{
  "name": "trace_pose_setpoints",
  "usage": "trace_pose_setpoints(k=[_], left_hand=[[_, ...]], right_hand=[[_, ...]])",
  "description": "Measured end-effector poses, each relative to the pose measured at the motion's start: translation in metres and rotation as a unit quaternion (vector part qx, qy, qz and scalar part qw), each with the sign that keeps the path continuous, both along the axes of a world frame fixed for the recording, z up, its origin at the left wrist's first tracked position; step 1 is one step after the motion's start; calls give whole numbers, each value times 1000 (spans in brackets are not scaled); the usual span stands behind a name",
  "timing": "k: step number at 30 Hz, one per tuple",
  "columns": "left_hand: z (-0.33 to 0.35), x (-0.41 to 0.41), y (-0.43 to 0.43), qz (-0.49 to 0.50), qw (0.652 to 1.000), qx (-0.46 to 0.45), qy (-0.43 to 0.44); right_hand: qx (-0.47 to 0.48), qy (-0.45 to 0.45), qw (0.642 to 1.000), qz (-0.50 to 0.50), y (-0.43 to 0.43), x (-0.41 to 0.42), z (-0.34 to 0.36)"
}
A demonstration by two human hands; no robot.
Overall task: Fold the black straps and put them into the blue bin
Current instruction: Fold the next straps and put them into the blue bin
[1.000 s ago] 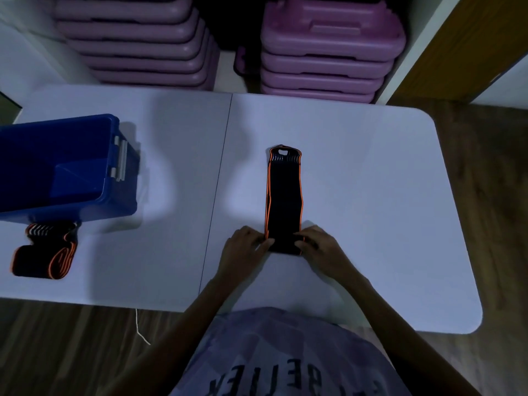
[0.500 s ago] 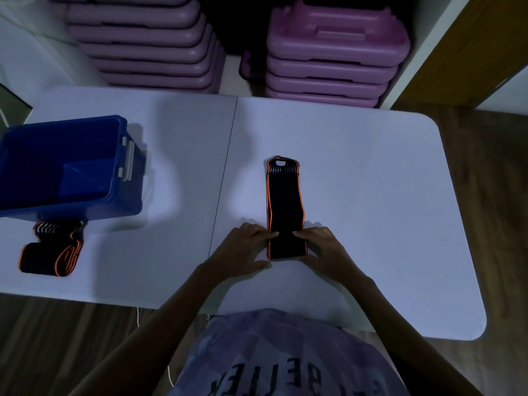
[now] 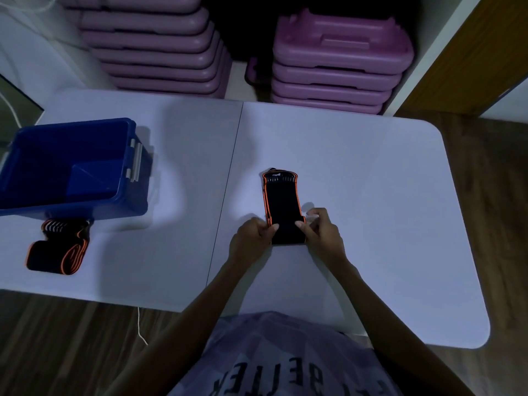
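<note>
Strap (image 3: 281, 201) lies flat on the table (image 3: 371, 181) so left hand (image 3: 253, 241) and right hand (image 3: 321, 234), fingers curled, pinch its near end for folding

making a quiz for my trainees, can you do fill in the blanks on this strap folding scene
1. The left hand and the right hand both pinch the near end of a black strap edged in ____.
2. Another folded strap lies on the table, just on the near side of the ____ bin.
3. Behind the table stand ____ stacks of purple cases.
Missing words: orange; blue; two.
</note>
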State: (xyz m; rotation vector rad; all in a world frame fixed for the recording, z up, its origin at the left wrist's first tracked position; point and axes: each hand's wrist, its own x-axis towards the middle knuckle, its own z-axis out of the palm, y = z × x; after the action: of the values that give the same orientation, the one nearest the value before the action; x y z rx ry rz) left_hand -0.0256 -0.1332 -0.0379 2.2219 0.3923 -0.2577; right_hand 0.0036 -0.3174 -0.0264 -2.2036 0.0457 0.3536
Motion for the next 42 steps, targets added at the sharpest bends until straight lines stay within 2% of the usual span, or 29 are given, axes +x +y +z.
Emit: trace_pose_setpoints(k=[2, 6, 10, 12, 16, 19, 23, 27, 30, 33, 36, 40, 42], left_hand=[[5, -1, -4, 20, 999, -15, -35], [4, -9, -4, -79, 989, 57, -109], [-9, -15, 18, -251, 956, 112, -102], [-8, -14, 26, -272, 955, 86, -80], [-7, -11, 28, -258, 964, 11, -70], [-8, -15, 21, -226, 973, 10, -38], [-2, -11, 16, -204, 978, -34, 24], [7, -5, 6, -83, 990, -90, 70], [12, 0, -8, -11, 997, -34, 63], [18, 7, -17, 20, 997, 66, 30], [20, 18, -19, 18, 988, 149, 29], [20, 33, -17, -3, 980, 198, 4], [19, 35, -14, 0, 982, 189, 3]], right_hand=[[-53, -40, 997, 28, 5, -1, 0], [-60, -74, 988, 118, -12, -11, -12], [-54, -42, 983, 172, -32, -15, -16], [-23, -22, 985, 168, -34, -15, -14], [76, 69, 991, 91, -28, -12, -6], [110, 86, 988, 72, -28, -8, -2], [77, 93, 983, 138, -35, -7, -3], [58, 92, 987, 116, -29, -4, 2], [48, 72, 992, 91, -24, -3, -1], [19, 64, 996, 57, -17, 0, -4], [74, 80, 994, -5, -9, 6, 3], [106, 108, 988, 20, 5, 13, 11], [106, 97, 990, -7, 14, 11, 15]])
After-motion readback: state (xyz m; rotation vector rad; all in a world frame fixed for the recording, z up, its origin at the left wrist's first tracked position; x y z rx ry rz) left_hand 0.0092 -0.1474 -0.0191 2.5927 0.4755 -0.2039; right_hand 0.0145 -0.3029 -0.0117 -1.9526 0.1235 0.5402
